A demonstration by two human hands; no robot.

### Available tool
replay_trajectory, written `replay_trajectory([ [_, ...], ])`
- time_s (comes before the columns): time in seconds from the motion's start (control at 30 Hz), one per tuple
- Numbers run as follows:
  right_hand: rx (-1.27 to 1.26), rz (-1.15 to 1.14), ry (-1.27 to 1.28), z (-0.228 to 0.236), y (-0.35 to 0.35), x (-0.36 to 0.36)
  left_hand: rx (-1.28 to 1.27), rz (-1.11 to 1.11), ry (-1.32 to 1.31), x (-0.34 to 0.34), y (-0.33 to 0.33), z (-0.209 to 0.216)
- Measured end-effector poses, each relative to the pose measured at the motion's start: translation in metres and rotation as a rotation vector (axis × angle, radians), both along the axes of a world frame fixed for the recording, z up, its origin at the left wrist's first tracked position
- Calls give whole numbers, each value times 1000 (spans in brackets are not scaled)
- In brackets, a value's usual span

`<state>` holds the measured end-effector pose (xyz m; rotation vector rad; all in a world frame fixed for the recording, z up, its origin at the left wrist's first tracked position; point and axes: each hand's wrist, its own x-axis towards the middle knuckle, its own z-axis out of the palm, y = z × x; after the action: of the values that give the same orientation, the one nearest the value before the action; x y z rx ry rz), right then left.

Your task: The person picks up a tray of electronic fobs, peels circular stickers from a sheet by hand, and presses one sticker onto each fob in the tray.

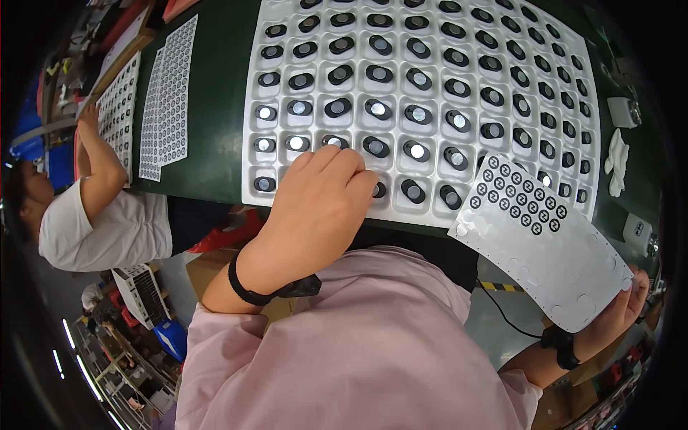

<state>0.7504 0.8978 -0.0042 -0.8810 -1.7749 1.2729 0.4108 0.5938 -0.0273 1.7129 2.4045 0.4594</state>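
A white moulded tray [251, 172] full of small black oval parts fills the bench in front of me, one part to a pocket. My left hand [322, 201] is over its nearest rows, fingers curled together; its fingertips and anything in them are hidden. Just right of that hand lies a black oval part [413, 190] with a grey round centre. My right hand [631, 297] grips the far corner of a white sticker sheet [530, 258], held slanted over the tray's near right edge. Several round black-and-white stickers remain on its upper end; the rest shows bare circular outlines.
Two more sticker sheets [168, 100] lie on the green bench [215, 107] left of the tray. A co-worker [100, 215] reaches over another tray [118, 107] at far left. On the right are a crumpled white cloth [616, 163] and a white box [623, 112].
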Motion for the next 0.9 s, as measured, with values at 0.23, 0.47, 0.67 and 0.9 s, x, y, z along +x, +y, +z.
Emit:
replay_trajectory([
  [0.23, -2, 48, 27, -1, 4, 6, 128, -10, -80, 3, 14, 2],
  [0.47, -38, 49, 42, 0, 4, 11, 133, -86, -29, 7, 30, -13],
  [0.67, -37, 27, 18, -1, 6, 19, 126, -58, -54, 9, 37, -7],
  [0.9, 20, 49, 37, -3, 11, 17, 192, -154, -54, 24, 61, -15],
])
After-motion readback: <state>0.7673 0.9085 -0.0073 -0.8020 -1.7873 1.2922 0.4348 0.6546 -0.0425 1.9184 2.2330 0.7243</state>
